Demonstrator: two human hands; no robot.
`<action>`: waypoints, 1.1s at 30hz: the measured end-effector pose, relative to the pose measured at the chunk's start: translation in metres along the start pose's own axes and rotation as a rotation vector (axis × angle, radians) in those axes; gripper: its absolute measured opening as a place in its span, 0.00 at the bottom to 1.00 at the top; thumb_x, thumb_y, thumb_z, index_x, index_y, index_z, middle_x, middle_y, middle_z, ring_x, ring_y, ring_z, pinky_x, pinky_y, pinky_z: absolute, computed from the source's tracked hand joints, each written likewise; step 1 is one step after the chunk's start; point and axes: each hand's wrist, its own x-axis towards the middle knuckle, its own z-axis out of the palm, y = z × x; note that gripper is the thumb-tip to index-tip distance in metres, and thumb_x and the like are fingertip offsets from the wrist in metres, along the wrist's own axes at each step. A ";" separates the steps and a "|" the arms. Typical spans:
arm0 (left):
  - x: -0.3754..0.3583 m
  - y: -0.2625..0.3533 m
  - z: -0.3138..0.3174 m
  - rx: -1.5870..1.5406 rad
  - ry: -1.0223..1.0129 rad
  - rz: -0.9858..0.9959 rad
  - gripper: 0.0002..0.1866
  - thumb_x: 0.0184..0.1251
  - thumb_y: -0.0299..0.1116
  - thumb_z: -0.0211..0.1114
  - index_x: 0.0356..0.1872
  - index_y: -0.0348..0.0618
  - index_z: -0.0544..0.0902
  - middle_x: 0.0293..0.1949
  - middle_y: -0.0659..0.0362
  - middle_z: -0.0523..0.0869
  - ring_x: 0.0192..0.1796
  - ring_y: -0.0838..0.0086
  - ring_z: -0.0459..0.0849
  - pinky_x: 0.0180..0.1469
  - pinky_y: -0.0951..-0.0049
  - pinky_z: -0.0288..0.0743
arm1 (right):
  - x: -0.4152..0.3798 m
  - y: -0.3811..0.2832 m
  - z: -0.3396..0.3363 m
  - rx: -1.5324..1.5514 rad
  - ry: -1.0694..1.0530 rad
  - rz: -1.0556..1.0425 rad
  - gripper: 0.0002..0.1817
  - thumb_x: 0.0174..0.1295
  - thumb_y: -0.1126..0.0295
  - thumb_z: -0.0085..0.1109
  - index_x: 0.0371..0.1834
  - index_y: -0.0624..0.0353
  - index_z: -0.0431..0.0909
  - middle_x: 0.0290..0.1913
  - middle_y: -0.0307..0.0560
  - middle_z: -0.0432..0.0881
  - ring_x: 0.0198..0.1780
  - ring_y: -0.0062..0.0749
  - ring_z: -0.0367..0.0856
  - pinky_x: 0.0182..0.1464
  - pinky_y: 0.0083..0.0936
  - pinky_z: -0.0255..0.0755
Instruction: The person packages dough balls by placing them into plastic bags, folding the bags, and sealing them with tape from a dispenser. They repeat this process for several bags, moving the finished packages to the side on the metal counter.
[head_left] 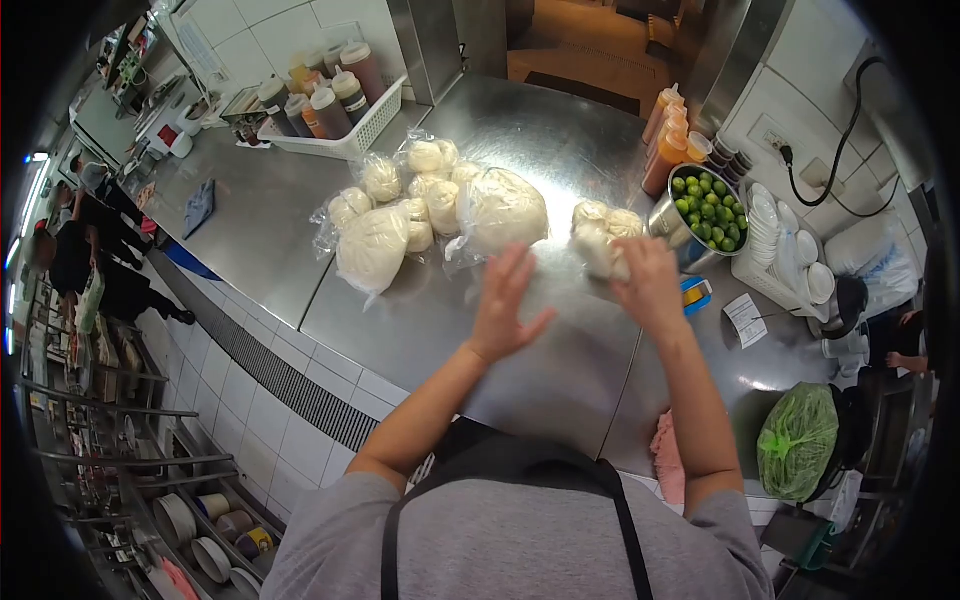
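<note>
Over the steel counter, my left hand [507,305] is open with its fingers spread, just in front of a large clear plastic bag [505,210] full of something off-white. My right hand [648,283] has its fingers closed on a small plastic bag [602,258] of similar off-white stuff, slightly blurred. Right behind that one sit more small bags [606,220]. Left of the large bag is a pile of small knotted bags [430,192], with another big bag [373,248] in front of it.
A metal container of green limes [690,240] stands right of my right hand, near orange squeeze bottles [668,145]. A white basket of sauce bottles [350,140] is at the back left. A paper slip [745,320] and a green bag [797,440] lie to the right. People [85,250] stand far left.
</note>
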 end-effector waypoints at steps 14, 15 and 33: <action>0.079 -0.136 -0.065 0.452 -0.260 -0.630 0.36 0.37 0.46 0.73 0.50 0.37 0.73 0.42 0.44 0.81 0.47 0.53 0.78 0.51 0.61 0.72 | -0.017 -0.026 0.044 0.139 0.175 -0.269 0.11 0.47 0.69 0.65 0.35 0.58 0.78 0.42 0.48 0.76 0.48 0.42 0.73 0.51 0.35 0.66; 0.073 -0.139 -0.074 0.344 -0.152 -0.618 0.38 0.33 0.41 0.75 0.51 0.37 0.71 0.44 0.45 0.81 0.47 0.56 0.80 0.51 0.62 0.72 | -0.021 -0.026 0.041 0.146 0.193 -0.271 0.11 0.47 0.70 0.65 0.35 0.58 0.78 0.42 0.47 0.76 0.47 0.42 0.73 0.50 0.35 0.67; -0.052 0.013 -0.018 -1.550 0.285 -0.962 0.28 0.66 0.49 0.51 0.61 0.42 0.64 0.58 0.56 0.72 0.59 0.66 0.72 0.60 0.62 0.66 | -0.052 -0.073 0.048 1.778 -0.349 0.856 0.20 0.63 0.63 0.56 0.52 0.64 0.68 0.36 0.45 0.79 0.26 0.23 0.76 0.32 0.19 0.73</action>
